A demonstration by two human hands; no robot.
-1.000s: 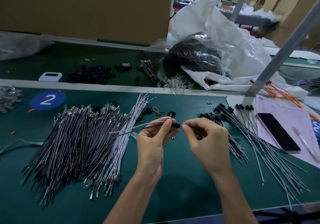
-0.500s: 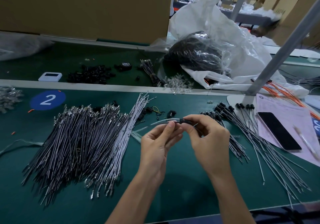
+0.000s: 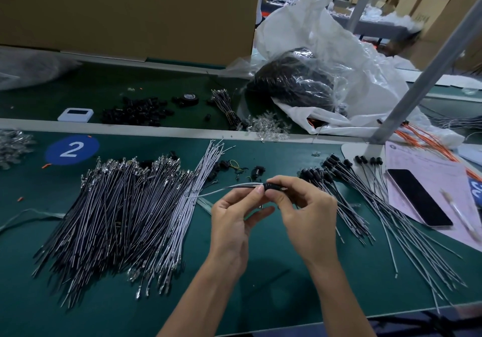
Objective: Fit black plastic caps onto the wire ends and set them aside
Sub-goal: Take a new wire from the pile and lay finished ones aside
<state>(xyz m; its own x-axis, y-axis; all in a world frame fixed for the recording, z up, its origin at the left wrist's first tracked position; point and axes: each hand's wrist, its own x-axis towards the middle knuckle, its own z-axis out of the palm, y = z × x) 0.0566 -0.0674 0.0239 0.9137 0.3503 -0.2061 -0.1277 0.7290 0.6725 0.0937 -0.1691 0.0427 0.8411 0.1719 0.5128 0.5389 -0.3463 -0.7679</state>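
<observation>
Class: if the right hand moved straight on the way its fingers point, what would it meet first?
Probably the fingers of the left hand, right beside the black cap that the right hand pinches; depth is unclear.

left hand (image 3: 232, 216) pinches wire (image 3: 229, 188), right hand (image 3: 307, 211) pinches black cap (image 3: 270, 186), forearms angled inward

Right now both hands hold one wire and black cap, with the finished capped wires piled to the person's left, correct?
No. In the head view the capped wires lie to the right; the pile on the left is uncapped. The rest holds.
</observation>
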